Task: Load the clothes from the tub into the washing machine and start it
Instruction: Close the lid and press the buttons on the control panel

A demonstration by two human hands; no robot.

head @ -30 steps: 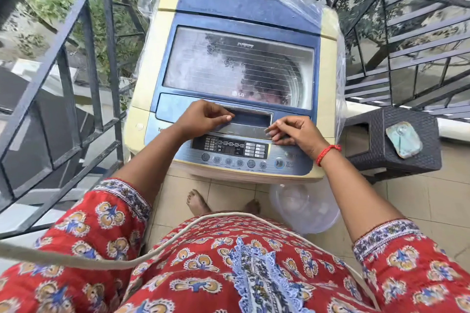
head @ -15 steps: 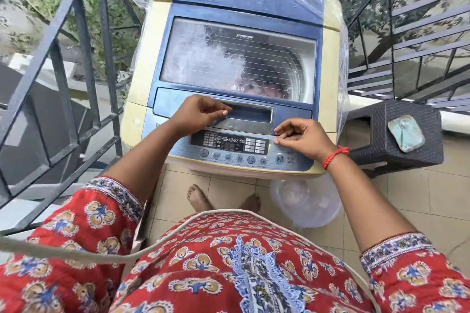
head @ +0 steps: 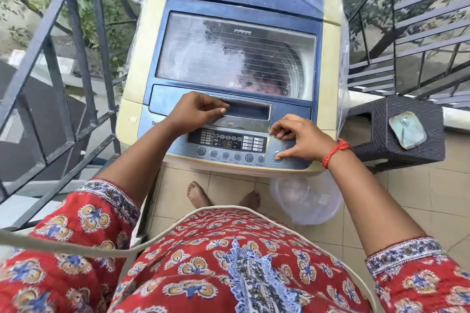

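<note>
— Where do your hands sit?

— Your left hand [head: 195, 112] rests on the closed lid [head: 236, 56] of the washing machine [head: 137, 58], fingers loosely curled at the edge of the lid's handle recess [head: 248, 112], gripping nothing. Your right hand [head: 297, 138] is over the control panel [head: 229, 146] — thumb down on a round button [head: 277, 156] at the panel's right end, the other fingers curled in, holding nothing.

— And the clothes?

— Dark cloth [head: 264, 71] shows through the lid's window, inside the drum. A clear plastic tub [head: 307, 198] sits on the tiled floor just below the panel, beside your bare feet [head: 198, 194]. A dark woven stool [head: 404, 134] stands to the right.
</note>
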